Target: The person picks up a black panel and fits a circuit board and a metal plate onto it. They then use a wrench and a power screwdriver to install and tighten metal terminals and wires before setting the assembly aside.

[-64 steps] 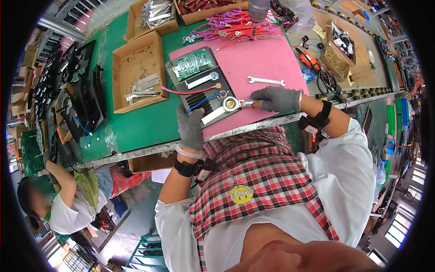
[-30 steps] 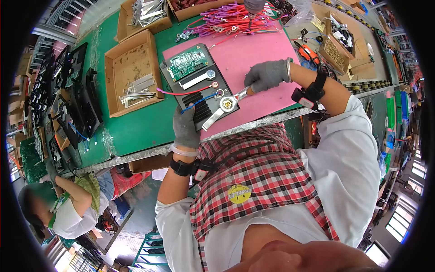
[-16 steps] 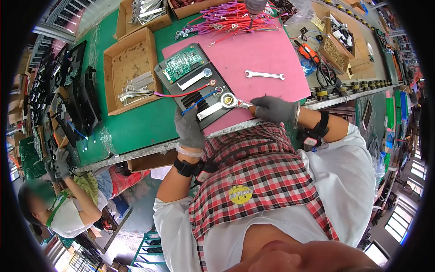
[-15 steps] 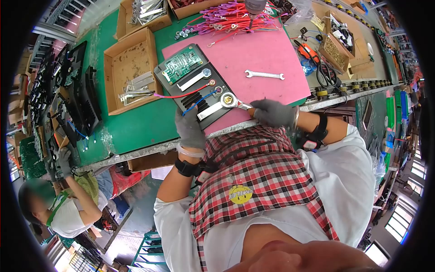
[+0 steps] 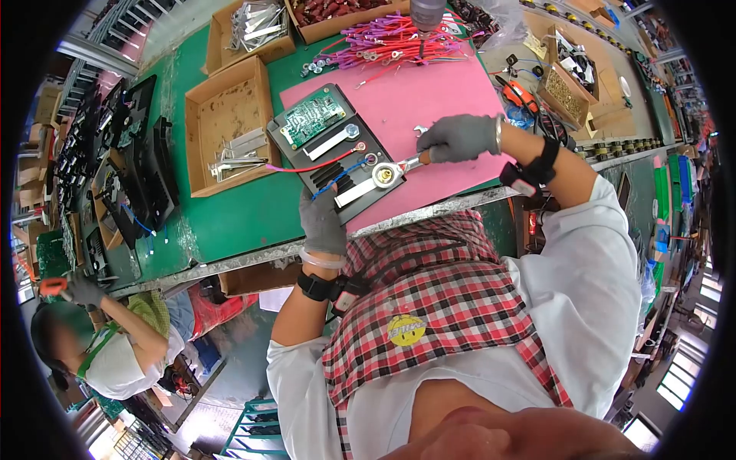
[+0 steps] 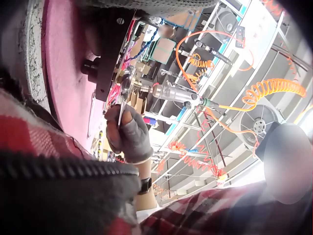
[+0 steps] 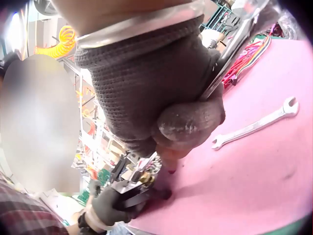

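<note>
In the head view, a black panel (image 5: 316,173) with a green circuit board (image 5: 316,116) and silver bars lies tilted on a pink mat (image 5: 452,92). My gloved left hand (image 5: 322,224) grips its near left edge beside a blue cable (image 5: 337,178). A ratchet wrench (image 5: 400,169) has its ring head at the panel's lower right terminal, around a brass-coloured centre. My right hand (image 5: 462,139) grips the handle, also seen in the right wrist view, where the glove (image 7: 156,88) is curled round it. The left wrist view shows the right hand (image 6: 129,134) holding the wrench.
An open-end wrench (image 7: 257,128) lies on the mat near the right hand. Beyond the panel is a heap of red and purple cables (image 5: 399,44), below a hanging driver (image 5: 427,14). Cardboard boxes (image 5: 192,138) stand left; another person (image 5: 126,353) works at far left.
My right hand has swung the wrench handle away from my body, over the mat, now covering most of the open-end wrench. The left hand keeps its hold on the panel.
</note>
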{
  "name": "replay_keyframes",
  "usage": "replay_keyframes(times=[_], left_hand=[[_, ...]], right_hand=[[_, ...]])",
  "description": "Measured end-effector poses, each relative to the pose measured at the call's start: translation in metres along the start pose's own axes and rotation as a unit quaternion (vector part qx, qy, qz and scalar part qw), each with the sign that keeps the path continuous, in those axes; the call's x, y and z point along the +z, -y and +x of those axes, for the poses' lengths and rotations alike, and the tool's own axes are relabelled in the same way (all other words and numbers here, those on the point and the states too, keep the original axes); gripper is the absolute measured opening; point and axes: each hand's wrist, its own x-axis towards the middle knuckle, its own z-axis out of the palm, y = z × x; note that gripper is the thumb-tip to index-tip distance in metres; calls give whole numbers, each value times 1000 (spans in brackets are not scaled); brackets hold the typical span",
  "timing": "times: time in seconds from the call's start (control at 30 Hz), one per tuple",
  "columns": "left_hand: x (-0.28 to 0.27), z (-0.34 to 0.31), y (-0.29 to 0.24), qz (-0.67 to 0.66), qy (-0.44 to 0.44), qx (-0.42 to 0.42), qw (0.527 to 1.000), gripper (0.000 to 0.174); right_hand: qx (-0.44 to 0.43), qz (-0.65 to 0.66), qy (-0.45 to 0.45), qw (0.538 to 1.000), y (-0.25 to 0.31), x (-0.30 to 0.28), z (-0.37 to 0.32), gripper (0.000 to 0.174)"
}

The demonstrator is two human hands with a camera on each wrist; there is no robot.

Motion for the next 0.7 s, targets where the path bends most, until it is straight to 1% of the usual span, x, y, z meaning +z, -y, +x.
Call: replay_keyframes(times=[0.03, 0.1, 0.17, 0.23, 0.27, 0.37, 0.4, 0.43, 0.5, 0.57, 0.6, 0.7], left_hand=[[-4, 1, 3, 2, 1, 4, 1000, 36], [-20, 7, 13, 106, 30, 48, 993, 36], [-22, 9, 16, 102, 37, 47, 993, 36], [1, -2, 0, -10, 11, 3, 1000, 36], [4, -5, -2, -18, 4, 0, 1000, 37], [5, -4, -2, -28, -16, 5, 999, 40], [1, -1, 3, -19, -20, 15, 1000, 40], [-1, 0, 7, -9, -22, 23, 999, 41], [5, -7, 1, -24, -4, 9, 1000, 42], [6, -12, 0, -21, 1, 6, 1000, 42], [5, -13, 2, -12, -4, 12, 1000, 42], [6, -12, 0, -3, -2, 15, 1000, 39]], right_hand=[[3, -22, 25, 999, -15, -5, 10, 23], [11, -61, 73, 995, -10, -20, 23, 25], [-16, -73, 67, 995, -20, -23, 40, 21], [-28, -89, 63, 994, -21, -24, 47, 20], [-8, -95, 73, 993, -20, -23, 46, 22], [55, 22, 41, 997, -19, -4, 20, 26], [-14, 3, 16, 1000, -46, 16, 24, 26], [-10, 32, -4, 999, -59, 31, 23, 27], [34, 58, -4, 998, -40, 33, 8, 30], [33, 80, -30, 996, -35, 54, -1, 33], [33, 77, -59, 995, -18, 58, -12, 34], [63, 117, -143, 981, -6, 89, -23, 34]])
